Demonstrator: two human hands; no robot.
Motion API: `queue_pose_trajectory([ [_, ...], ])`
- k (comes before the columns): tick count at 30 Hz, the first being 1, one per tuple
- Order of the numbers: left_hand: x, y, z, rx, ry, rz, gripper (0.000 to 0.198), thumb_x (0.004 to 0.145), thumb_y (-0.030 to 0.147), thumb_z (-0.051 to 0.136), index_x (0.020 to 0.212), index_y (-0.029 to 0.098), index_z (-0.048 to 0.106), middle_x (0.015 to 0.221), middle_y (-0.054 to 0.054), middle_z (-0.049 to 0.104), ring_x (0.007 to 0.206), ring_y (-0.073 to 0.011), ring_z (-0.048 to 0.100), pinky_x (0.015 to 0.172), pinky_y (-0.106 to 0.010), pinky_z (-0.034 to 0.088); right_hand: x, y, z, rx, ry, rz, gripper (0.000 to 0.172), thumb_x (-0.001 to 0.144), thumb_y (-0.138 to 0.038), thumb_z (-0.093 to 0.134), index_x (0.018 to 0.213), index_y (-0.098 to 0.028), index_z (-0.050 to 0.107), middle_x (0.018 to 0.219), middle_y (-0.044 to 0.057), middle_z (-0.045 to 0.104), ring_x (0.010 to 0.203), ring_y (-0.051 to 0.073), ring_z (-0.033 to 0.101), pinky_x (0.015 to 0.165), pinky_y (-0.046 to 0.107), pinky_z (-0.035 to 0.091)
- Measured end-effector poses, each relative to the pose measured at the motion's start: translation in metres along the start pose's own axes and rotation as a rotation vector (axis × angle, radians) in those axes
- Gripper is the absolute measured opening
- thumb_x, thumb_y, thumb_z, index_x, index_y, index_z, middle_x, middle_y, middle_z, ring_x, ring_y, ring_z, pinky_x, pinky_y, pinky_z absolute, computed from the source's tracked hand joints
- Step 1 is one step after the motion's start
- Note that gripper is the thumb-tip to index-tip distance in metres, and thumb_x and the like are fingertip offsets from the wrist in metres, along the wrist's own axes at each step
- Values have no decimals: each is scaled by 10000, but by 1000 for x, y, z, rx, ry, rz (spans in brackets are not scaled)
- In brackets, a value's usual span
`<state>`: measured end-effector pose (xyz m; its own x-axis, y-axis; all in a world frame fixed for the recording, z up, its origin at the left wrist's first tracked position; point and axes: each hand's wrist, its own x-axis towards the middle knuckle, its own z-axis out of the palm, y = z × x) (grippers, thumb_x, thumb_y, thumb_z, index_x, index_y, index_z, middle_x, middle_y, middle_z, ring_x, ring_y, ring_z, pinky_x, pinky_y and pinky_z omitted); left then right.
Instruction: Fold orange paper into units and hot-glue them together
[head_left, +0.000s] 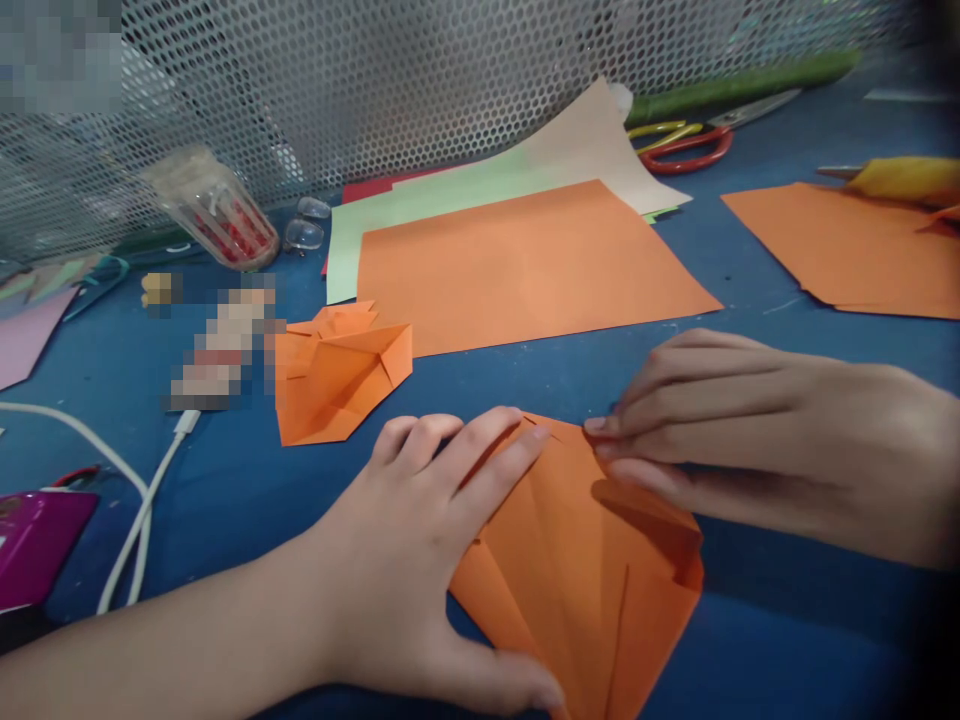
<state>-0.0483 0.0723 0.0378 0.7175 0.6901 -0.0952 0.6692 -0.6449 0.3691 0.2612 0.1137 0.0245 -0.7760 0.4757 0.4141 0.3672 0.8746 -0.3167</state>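
Observation:
A partly folded sheet of orange paper (570, 560) lies on the blue table in front of me, with creases running along it and a raised fold at its right side. My left hand (420, 540) rests spread over its left part, thumb near the bottom and fingertips by the upper edge. At the upper right edge, my right hand (720, 430) pinches the paper between thumb and fingers. Just beyond my left fingers sits a folded orange paper piece (341, 375), touched by neither hand.
Behind lie an orange sheet (525, 270), pale green paper (345, 240) and red-and-yellow-handled scissors (686, 150). More orange paper (862, 250) is at right. A jar (225, 215) leans by the perforated metal screen (420, 80). At left, a white cable (146, 520) passes a magenta object (41, 545).

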Motion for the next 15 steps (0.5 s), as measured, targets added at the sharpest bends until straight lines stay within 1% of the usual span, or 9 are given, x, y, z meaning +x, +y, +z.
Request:
queue_pose_trajectory([
  [1, 1, 0, 1, -9, 11, -8, 1180, 878, 972, 662, 1799, 269, 441, 1785, -71, 531, 1351, -386, 574, 1268, -542, 412, -1, 0, 3, 33, 39, 49, 264, 1173, -267, 551, 1010, -309, 756, 944, -23, 839, 868, 191, 772, 823, 356, 625],
  [3, 2, 0, 2, -29, 26, -24, 1175, 886, 983, 638, 1803, 279, 432, 1765, -56, 552, 1343, -379, 569, 1275, -541, 405, -2, 0, 8, 89, 104, 143, 310, 1173, -405, 582, 929, -312, 750, 874, -6, 792, 797, 198, 757, 698, 339, 612],
  [4, 2, 0, 2, -40, 29, -33, 1170, 884, 985, 639, 1798, 281, 443, 1757, -52, 560, 1341, -381, 566, 1279, -542, 403, -3, 0, 10, 120, 109, 185, 334, 1161, -453, 599, 900, -311, 750, 860, 2, 777, 754, 201, 750, 649, 338, 600],
  [6, 2, 1, 2, -52, 32, -50, 1146, 895, 965, 652, 1791, 276, 461, 1744, -53, 572, 1340, -388, 560, 1285, -550, 397, -2, -1, 11, 173, 82, 268, 307, 1119, -488, 656, 890, -311, 760, 828, 3, 760, 650, 195, 719, 564, 332, 563],
  [8, 2, 1, 3, -45, 33, -61, 1111, 907, 936, 671, 1780, 275, 483, 1743, -55, 575, 1362, -403, 549, 1287, -565, 398, -1, -3, 11, 203, 56, 375, 224, 1065, -463, 714, 904, -314, 764, 761, -13, 738, 570, 182, 684, 503, 313, 524],
  [9, 2, 2, 3, -38, 33, -64, 1106, 905, 929, 681, 1777, 275, 489, 1749, -54, 570, 1390, -415, 536, 1290, -573, 396, 0, -5, 11, 218, 51, 419, 192, 1039, -462, 737, 916, -317, 764, 733, -21, 728, 555, 179, 679, 494, 303, 520],
  [11, 2, 2, 3, -29, 31, -65, 1108, 898, 924, 697, 1774, 278, 493, 1772, -43, 548, 1456, -440, 500, 1301, -589, 387, 0, -9, 12, 258, 97, 491, 187, 1014, -489, 749, 934, -320, 754, 705, -31, 713, 554, 177, 677, 502, 289, 534],
  [15, 2, 2, 2, -39, 20, -62, 1125, 891, 920, 713, 1790, 294, 459, 1784, -28, 541, 1518, -450, 478, 1337, -605, 347, 1, -17, 15, 419, 148, 559, 191, 1019, -494, 744, 931, -326, 723, 710, -54, 706, 539, 139, 654, 517, 254, 552],
])
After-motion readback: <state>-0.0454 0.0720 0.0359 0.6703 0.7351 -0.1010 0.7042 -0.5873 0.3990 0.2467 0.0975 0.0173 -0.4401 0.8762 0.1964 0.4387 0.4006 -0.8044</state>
